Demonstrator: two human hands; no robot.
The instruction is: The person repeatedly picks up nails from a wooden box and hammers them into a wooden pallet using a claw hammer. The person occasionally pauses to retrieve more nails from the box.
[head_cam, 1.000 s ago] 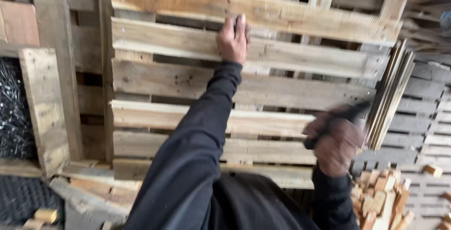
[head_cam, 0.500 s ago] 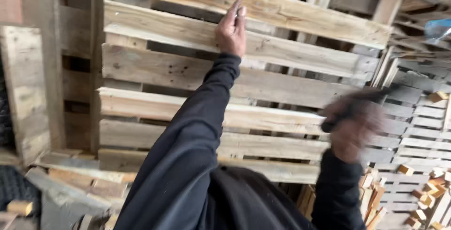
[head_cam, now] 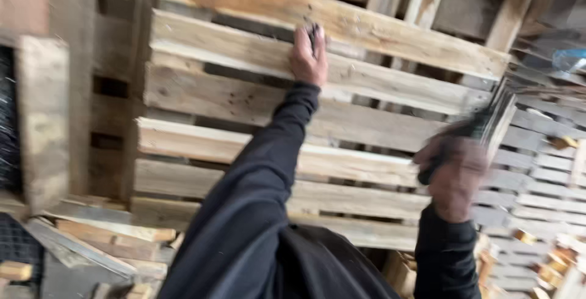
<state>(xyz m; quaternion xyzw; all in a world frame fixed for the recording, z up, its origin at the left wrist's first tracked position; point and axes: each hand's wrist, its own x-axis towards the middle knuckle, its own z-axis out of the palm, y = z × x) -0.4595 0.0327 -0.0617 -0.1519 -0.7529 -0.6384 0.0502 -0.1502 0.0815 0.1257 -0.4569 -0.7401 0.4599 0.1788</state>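
Pallet [head_cam: 256, 97] stands on edge, filling the view from 9 to 3 o'clock, leaning against more stacked timber. Compared with a moment back it sits closer and lower in view, so the person has stepped in. Left hand [head_cam: 309, 54] stays clamped on an upper slat near 12 o'clock. Right hand [head_cam: 455, 177], blurred at 3 o'clock, has risen slightly, fist wrapped round a dark tool handle [head_cam: 473, 129]; the head is hidden.
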